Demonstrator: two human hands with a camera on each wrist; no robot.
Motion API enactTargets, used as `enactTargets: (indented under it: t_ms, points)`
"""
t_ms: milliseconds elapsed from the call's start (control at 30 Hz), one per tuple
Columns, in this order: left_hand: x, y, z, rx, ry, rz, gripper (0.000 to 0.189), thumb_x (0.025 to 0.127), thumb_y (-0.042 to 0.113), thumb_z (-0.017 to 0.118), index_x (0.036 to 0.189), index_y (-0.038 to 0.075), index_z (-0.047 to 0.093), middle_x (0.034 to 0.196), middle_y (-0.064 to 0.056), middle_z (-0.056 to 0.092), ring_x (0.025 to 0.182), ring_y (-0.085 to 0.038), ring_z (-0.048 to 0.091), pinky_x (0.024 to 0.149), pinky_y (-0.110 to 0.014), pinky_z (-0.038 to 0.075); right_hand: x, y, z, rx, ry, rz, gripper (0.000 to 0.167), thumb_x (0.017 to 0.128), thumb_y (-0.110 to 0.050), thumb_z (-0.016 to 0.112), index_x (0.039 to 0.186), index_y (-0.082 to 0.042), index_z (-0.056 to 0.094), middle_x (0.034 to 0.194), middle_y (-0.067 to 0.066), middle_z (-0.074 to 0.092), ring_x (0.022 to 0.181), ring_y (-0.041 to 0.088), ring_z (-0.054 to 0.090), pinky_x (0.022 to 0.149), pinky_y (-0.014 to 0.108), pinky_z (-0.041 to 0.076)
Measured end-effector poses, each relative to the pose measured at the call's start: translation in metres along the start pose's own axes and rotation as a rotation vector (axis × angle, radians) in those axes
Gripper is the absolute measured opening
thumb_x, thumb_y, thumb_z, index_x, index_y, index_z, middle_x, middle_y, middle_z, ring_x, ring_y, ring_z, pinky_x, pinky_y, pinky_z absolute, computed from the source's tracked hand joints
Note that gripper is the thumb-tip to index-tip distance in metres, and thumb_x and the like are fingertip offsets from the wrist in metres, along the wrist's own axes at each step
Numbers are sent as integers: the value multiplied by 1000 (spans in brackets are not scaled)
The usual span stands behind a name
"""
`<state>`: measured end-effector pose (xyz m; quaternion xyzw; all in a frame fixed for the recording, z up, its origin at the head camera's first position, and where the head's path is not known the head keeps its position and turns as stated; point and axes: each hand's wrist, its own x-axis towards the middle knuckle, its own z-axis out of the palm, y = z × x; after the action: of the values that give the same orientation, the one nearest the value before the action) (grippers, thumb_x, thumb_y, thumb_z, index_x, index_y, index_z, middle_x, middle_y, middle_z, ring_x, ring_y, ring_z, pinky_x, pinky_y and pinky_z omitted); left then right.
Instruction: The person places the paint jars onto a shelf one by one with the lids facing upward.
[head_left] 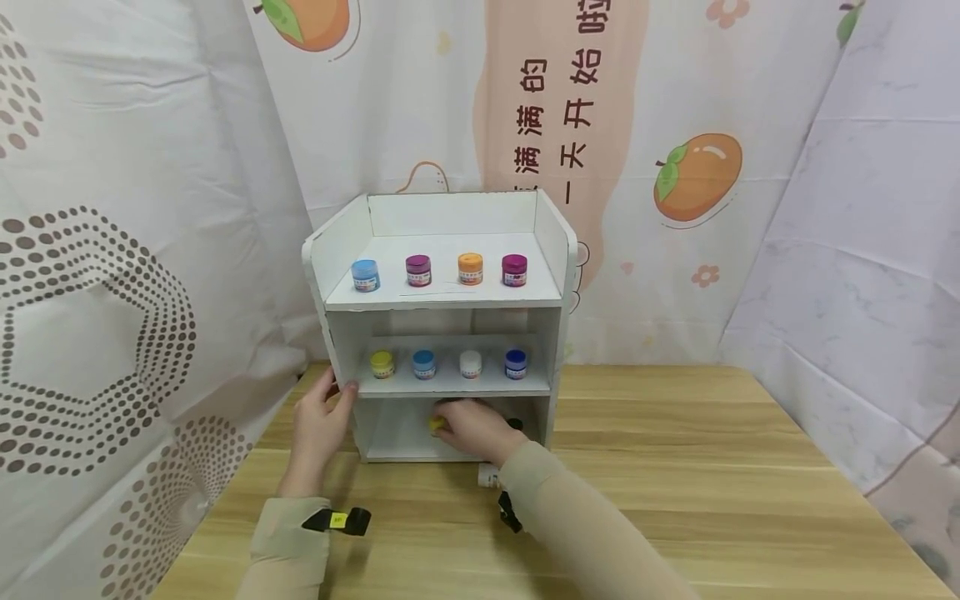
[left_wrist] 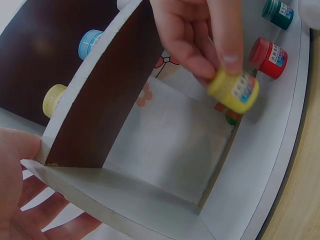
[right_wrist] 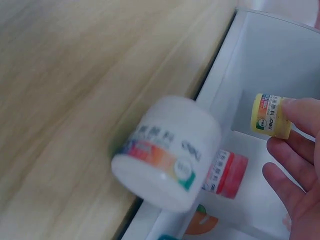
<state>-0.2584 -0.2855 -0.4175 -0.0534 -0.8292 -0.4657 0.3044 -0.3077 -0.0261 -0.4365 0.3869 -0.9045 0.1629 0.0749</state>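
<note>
In the lowest compartment of a small white shelf [head_left: 438, 304], my right hand [head_left: 474, 427] pinches a yellow paint jar [left_wrist: 235, 92] between thumb and fingers. The jar is tipped on its side in the left wrist view. My left hand [head_left: 321, 421] grips the shelf's left side panel, thumb at the front edge and fingers along the outside. Beside the yellow jar, a red paint jar [left_wrist: 269, 57] and a dark green one [left_wrist: 278, 13] stand on the bottom board. A white paint jar [right_wrist: 167, 152] is on the table just in front of the shelf, partly covered by my right forearm in the head view.
The top board bears a light blue jar [head_left: 366, 276], an orange jar [head_left: 470, 269] and two purple ones. Along the middle board stand yellow, blue, white and dark blue [head_left: 516, 365] jars. Printed curtains [head_left: 645, 275] hang behind the wooden table [head_left: 675, 483].
</note>
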Motion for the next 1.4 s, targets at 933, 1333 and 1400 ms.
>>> enactTargets:
  t_ms: [933,1333,1400]
  points:
    - [1,3,-1,5,3,17,44,102,18,63,143,2,56,136,-26,60,119,-45,61,83,-57,58,19,-8,23,-211,20,109,15,94,-31,76,106,-23,74,98,-10,70,88,9,65,81,26,55]
    - [0,2,-1,15,13,15,43,101,16,64,141,1,58,134,-26,61,118,-45,62,82,-56,59,17,-7,18,-144,-3,104,16,94,-29,76,108,-22,74,100,-10,71,89,8,65,81,26,55]
    - [0,2,-1,15,8,11,43,102,17,64,142,2,58,134,-26,61,118,-45,62,83,-56,59,15,-7,16,-120,-4,97,16,95,-29,74,109,-21,74,100,-10,70,88,7,64,81,26,55]
